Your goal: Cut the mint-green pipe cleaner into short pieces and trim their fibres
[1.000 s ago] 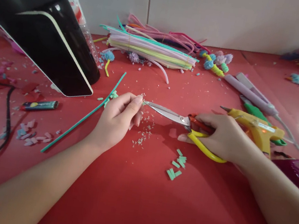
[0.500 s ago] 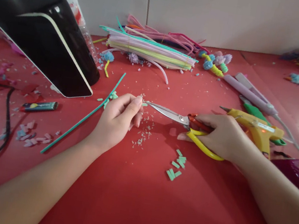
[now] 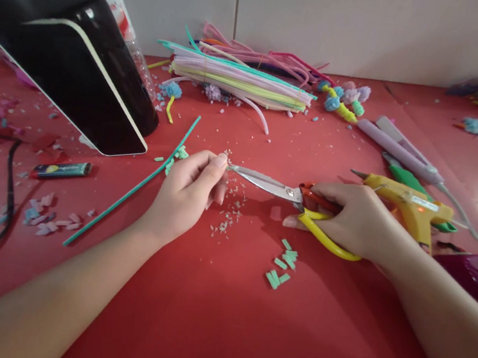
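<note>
My right hand (image 3: 351,218) grips scissors (image 3: 290,202) with yellow and red handles, their blades pointing left, nearly closed. The blade tips meet my left hand (image 3: 189,192), whose thumb and fingers pinch a tiny piece, too small to name, right at the tips. Fine pale trimmings (image 3: 228,214) lie on the red table (image 3: 207,319) under the blades. Several short mint-green cut pieces (image 3: 280,267) lie below the scissors. A long teal pipe cleaner (image 3: 138,184) lies diagonally just left of my left hand.
A yellow glue gun (image 3: 411,206) sits behind my right hand, with a lilac tool (image 3: 400,147) and its cord beyond. A bundle of pastel pipe cleaners (image 3: 241,79) lies at the back. A black device (image 3: 72,56) stands at left, near a lighter (image 3: 63,169) and a black cable (image 3: 9,197).
Almost nothing differs: the scissors and my right hand shifted very slightly, and my left hand keeps its pinch at the blade tips.
</note>
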Demonstrator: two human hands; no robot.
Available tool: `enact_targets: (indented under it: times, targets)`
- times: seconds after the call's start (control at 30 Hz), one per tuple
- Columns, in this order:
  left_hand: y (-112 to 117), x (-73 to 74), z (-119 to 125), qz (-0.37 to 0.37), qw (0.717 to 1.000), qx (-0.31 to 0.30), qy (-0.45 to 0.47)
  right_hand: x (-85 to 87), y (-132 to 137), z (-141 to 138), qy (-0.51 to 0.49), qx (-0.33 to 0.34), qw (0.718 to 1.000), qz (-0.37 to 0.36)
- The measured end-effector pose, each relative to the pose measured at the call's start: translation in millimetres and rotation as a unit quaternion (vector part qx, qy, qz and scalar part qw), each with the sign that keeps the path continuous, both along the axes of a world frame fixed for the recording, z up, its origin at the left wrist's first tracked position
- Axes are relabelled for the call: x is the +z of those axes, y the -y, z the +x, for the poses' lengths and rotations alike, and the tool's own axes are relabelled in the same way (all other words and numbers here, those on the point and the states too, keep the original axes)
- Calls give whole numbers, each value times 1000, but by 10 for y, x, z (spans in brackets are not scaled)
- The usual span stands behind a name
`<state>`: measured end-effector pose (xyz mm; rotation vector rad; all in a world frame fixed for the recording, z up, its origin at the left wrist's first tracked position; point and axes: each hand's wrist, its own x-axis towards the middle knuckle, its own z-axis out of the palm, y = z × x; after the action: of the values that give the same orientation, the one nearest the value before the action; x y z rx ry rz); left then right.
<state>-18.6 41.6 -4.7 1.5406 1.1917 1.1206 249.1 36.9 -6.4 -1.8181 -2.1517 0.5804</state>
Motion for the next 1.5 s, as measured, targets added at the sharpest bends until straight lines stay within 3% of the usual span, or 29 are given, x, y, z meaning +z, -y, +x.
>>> enact_targets:
  times: [1.0, 1.27, 1.5]
  targets:
    - [3, 12, -5, -5, 1000, -11, -8, 21, -10, -8, 36, -8, 999, -11]
    - [13, 26, 8, -16, 1000, -9, -3, -23, -7, 25, -15, -1, 1000, 14]
    - [6, 12, 12, -22, 1000, -8, 10, -34, -5, 42, 3, -4, 1000, 3]
